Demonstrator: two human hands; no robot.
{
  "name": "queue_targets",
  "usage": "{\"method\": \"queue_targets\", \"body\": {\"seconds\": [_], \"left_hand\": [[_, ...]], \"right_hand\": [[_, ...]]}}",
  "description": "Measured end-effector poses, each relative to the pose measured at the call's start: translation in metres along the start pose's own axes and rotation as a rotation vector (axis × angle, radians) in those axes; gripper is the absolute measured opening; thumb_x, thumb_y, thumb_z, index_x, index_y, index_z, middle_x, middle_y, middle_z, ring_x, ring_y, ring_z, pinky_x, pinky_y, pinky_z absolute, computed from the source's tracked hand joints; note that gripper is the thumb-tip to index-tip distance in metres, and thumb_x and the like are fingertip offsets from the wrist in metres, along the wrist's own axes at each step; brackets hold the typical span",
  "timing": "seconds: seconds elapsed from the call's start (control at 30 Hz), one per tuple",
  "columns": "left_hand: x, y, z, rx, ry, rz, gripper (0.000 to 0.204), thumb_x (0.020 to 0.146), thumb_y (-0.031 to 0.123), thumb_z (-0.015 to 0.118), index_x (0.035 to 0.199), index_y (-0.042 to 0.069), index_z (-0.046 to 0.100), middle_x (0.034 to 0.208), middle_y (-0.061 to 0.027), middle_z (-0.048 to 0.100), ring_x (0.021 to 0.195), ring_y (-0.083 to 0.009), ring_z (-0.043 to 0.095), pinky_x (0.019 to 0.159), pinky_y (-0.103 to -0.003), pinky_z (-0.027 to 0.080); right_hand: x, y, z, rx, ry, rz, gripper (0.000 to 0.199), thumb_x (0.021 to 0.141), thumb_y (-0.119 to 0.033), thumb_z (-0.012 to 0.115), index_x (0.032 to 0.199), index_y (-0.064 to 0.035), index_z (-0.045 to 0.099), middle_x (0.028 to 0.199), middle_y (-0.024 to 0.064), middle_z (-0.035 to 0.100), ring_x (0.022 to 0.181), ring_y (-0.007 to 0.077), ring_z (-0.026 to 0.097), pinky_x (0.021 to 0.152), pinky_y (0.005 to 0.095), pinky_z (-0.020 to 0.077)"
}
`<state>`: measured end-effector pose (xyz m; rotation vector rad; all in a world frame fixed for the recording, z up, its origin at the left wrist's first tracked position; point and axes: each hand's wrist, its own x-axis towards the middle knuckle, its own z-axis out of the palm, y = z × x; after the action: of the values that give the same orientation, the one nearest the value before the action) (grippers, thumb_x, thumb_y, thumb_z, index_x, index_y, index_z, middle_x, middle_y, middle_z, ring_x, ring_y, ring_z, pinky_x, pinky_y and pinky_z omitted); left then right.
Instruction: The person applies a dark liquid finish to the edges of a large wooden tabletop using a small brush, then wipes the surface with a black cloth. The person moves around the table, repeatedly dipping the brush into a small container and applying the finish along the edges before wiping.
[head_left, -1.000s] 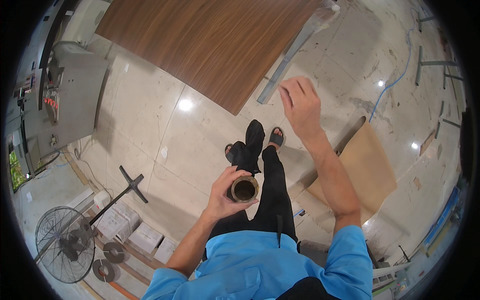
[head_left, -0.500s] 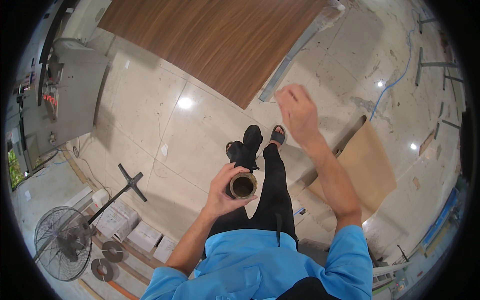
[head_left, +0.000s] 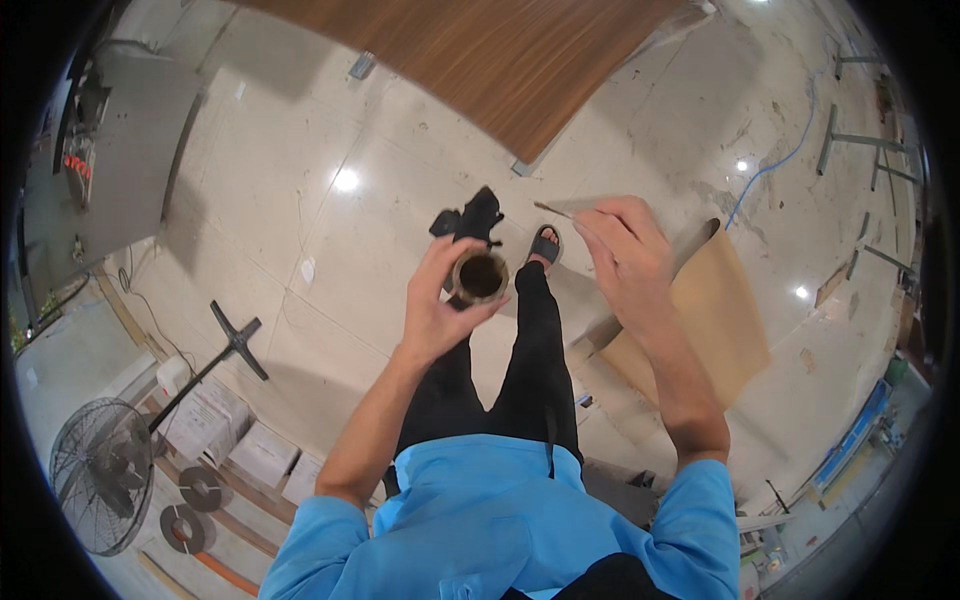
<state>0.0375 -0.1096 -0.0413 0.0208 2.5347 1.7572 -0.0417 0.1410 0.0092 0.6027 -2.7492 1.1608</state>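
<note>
My left hand (head_left: 432,308) is wrapped round a small open-topped round jar (head_left: 481,276) with a brownish rim and a dark inside, held in front of my legs. To its right, my right hand (head_left: 630,248) pinches a thin stick-like tool (head_left: 554,210) with a darker tip; it looks like a small brush, but the tip is too small to be sure. The tip points left, a little above and to the right of the jar, not touching it. What lies in the jar is too dark to make out.
A wood-grain panel (head_left: 500,70) lies ahead. Brown sheet material (head_left: 715,320) curls on the floor at right, near a blue cable (head_left: 770,180). At left stand a fan (head_left: 100,475), a grey cabinet (head_left: 135,150) and white boxes (head_left: 205,420). Beyond the jar is a black object (head_left: 478,215).
My left hand has moved the jar farther forward. My right hand has come lower, and the thin tool now shows plainly in it. The view has shifted, so the panel sits higher.
</note>
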Motion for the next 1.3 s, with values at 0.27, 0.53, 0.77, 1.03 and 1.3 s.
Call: {"method": "queue_targets", "body": {"seconds": [0.27, 0.53, 0.77, 1.03, 1.3], "left_hand": [[0.017, -0.011, 0.001, -0.013, 0.063, 0.119, 0.068, 0.07, 0.006, 0.096, 0.131, 0.003, 0.066, 0.125, -0.0122, 0.068, 0.112, -0.0278, 0.068, 0.098, -0.038, 0.055], [0.0, -0.01, 0.02, -0.004, 0.107, 0.134, 0.074, 0.064, 0.007, 0.098, 0.131, 0.007, 0.066, 0.125, -0.0115, 0.064, 0.111, -0.0324, 0.066, 0.093, -0.04, 0.056], [-0.005, 0.0, 0.035, 0.012, 0.13, 0.111, 0.071, 0.07, 0.008, 0.097, 0.133, 0.004, 0.066, 0.13, -0.0128, 0.064, 0.112, -0.0247, 0.069, 0.088, -0.035, 0.06], [-0.002, 0.017, 0.048, 0.081, 0.135, 0.123, 0.068, 0.071, 0.011, 0.097, 0.13, 0.004, 0.066, 0.12, -0.0114, 0.07, 0.112, -0.028, 0.068, 0.1, -0.039, 0.054], [-0.005, 0.027, 0.045, 0.086, 0.163, 0.068, 0.064, 0.071, 0.006, 0.095, 0.129, 0.003, 0.067, 0.119, -0.01, 0.067, 0.109, -0.0252, 0.068, 0.098, -0.037, 0.055]], "right_hand": [[0.005, -0.073, -0.015, -0.186, -0.34, -0.141, 0.023, 0.077, 0.004, 0.07, 0.099, -0.0037, 0.068, 0.098, 0.0099, 0.057, 0.091, 0.0288, 0.061, 0.078, 0.0411, 0.0547], [-0.002, -0.059, 0.003, -0.287, -0.453, -0.183, 0.022, 0.076, -0.001, 0.075, 0.096, -0.004, 0.066, 0.1, 0.0087, 0.057, 0.096, 0.0288, 0.062, 0.078, 0.0399, 0.0559], [-0.012, -0.028, -0.018, 0.297, -0.453, 0.28, 0.008, 0.091, -0.001, 0.077, 0.099, 0.0009, 0.075, 0.09, 0.0097, 0.069, 0.075, 0.0197, 0.066, 0.069, 0.0336, 0.0528], [-0.037, 0.01, -0.014, 0.437, -0.353, 0.139, 0.009, 0.091, 0.0, 0.076, 0.1, 0.0001, 0.075, 0.09, 0.011, 0.071, 0.074, 0.0233, 0.067, 0.067, 0.0334, 0.0519], [-0.007, 0.007, -0.023, 0.246, -0.071, -0.031, 0.01, 0.087, -0.002, 0.078, 0.096, -0.0037, 0.076, 0.092, 0.0084, 0.071, 0.087, 0.0256, 0.067, 0.074, 0.0349, 0.0533]]}}
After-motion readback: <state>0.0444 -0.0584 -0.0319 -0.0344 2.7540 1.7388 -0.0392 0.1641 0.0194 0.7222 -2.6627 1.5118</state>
